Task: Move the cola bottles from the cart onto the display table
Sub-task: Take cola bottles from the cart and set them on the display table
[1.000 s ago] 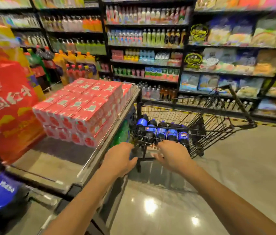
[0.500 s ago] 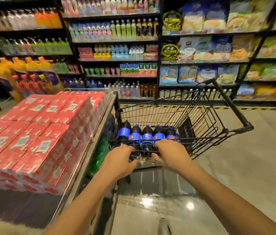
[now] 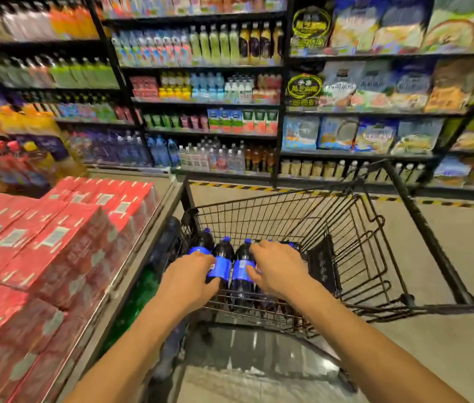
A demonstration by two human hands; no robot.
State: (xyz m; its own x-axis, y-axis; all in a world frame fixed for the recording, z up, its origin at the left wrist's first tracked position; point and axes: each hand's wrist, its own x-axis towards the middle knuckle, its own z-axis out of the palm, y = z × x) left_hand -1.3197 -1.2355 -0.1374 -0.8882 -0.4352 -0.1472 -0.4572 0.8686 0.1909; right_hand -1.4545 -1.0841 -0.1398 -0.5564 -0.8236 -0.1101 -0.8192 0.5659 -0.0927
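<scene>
My left hand is down in the black wire cart, fingers curled round the blue label of the leftmost of the cola bottles standing at its near end. My right hand wraps over a bottle at the row's right. The bench, stacked with red cartons, stands just left of the cart.

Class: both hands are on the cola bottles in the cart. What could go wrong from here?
The left hand and right hand curl over cola bottles packed side by side; a lifted bottle might slip or topple its neighbours.
Red cartons crowd the table up to its edge, so a bottle set there could fall.
The cart may roll on the shiny floor.
</scene>
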